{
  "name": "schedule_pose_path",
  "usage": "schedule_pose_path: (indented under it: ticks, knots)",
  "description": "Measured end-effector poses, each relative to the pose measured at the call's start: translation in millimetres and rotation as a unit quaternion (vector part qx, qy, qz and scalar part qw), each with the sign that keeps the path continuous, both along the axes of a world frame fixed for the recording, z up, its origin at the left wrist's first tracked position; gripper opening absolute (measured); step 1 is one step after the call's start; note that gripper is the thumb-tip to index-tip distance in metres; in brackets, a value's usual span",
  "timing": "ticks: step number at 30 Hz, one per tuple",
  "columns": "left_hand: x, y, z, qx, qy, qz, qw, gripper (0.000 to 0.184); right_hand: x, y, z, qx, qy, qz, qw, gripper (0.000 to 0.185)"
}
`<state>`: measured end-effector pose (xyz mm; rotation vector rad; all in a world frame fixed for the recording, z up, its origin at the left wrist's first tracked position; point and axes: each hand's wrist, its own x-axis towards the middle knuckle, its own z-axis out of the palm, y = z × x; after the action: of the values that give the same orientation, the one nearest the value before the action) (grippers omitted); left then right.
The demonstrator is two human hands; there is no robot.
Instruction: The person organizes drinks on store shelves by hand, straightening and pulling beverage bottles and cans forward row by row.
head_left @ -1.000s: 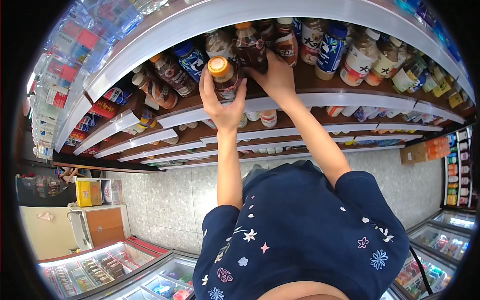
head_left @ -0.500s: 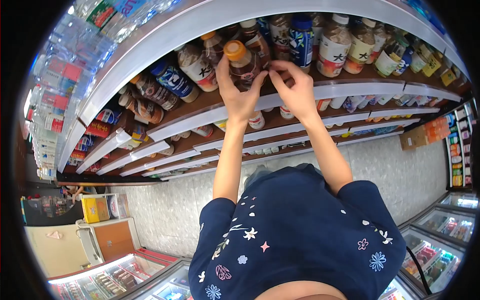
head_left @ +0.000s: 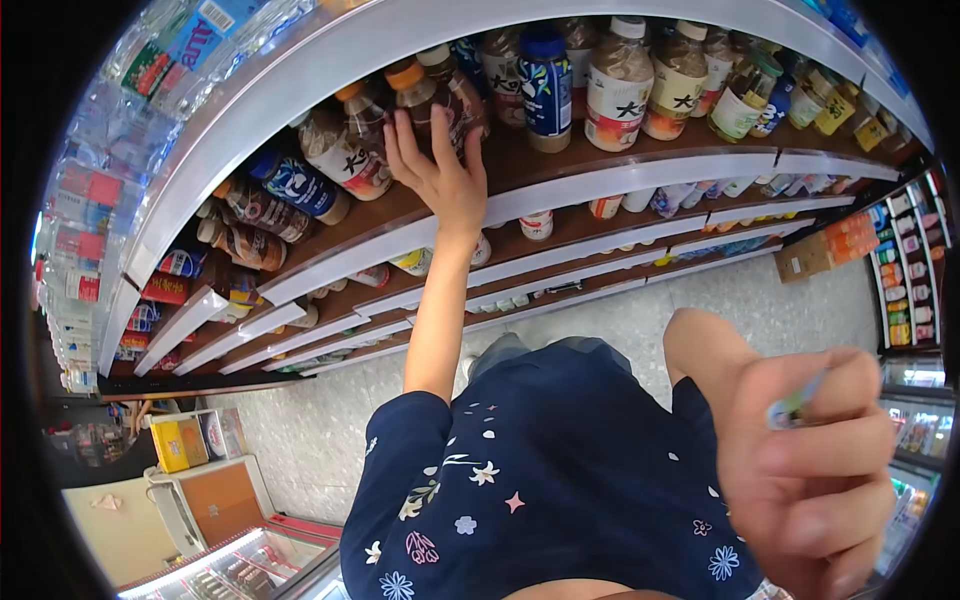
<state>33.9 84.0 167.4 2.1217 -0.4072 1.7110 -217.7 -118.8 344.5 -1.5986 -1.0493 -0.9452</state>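
My left hand reaches onto the upper shelf, its spread fingers against the front of a dark orange-capped bottle. A similar orange-capped bottle stands just to the left, and a white-capped brown bottle to the right. Low at the right and near the camera, my right hand is closed, blurred by motion. Between its thumb and fingers shows a small pale green and white thing, too blurred to name.
Blue-capped bottles and white-capped bottles stand along the same shelf. Clear water bottles line the left. Lower shelves hold more goods. A cardboard box sits on the floor at the right; a lit freezer is at lower left.
The orange-capped bottle has gone from between my hands back into the row. My left hand has flattened against it. My right hand has left the shelf for the lower right. The view has shifted.
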Motion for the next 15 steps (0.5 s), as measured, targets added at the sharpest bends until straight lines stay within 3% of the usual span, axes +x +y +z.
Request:
schedule_pose_path:
  ticks: [2, 5, 8, 15]
  knots:
    - [1, 2, -2, -0.006, -0.003, -0.008, 1.0, 0.057, 0, -9, 2, -0.006, -0.017, 0.023, 1.0, 0.049]
    - [4, 5, -1, -0.007, -0.008, -0.015, 1.0, 0.058, -10, -27, 18, -0.091, 0.102, 0.054, 0.989, 0.05]
    - [-2, 7, -5, -0.032, -0.003, -0.046, 0.998, 0.064, -14, -16, 8, -0.066, 0.101, -0.014, 0.993, 0.053]
    - [-18, 27, -23, -0.074, 0.034, -0.084, 0.993, 0.067, 71, 13, -34, 0.163, -0.017, -0.074, 0.984, 0.024]
